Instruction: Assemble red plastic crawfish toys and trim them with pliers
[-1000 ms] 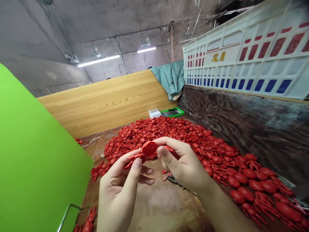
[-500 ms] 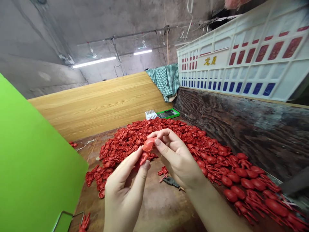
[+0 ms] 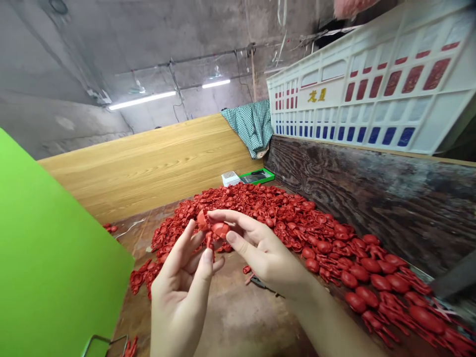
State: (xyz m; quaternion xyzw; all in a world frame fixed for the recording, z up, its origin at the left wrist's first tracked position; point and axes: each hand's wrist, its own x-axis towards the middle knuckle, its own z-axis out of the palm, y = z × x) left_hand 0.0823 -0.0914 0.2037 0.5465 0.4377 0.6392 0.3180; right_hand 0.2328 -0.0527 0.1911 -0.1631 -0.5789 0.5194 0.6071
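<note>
My left hand (image 3: 181, 290) and my right hand (image 3: 266, 253) hold a small red moulded plastic piece (image 3: 211, 229) between their fingertips, above the work surface. Its rounded part faces my right hand, and thin limb-like parts hang below. Behind my hands spreads a large pile of similar red pieces (image 3: 282, 213). A row of larger red pieces (image 3: 372, 282) lies to the right of my right forearm. Small cutting pliers (image 3: 260, 283) lie under my right hand, partly hidden by it, with a few red scraps (image 3: 246, 269) beside them.
A worn brown table (image 3: 238, 317) bears the pile. A green board (image 3: 55, 248) stands at left, with a wooden panel (image 3: 148, 168) behind. A dark wood board (image 3: 372, 198) and white plastic crate (image 3: 353, 84) rise at right. A green box (image 3: 257, 176) sits at the back.
Both hands have shifted left, and the red piece has turned between my fingers, now gripped by the fingertips of both hands. The view has tilted slightly.
</note>
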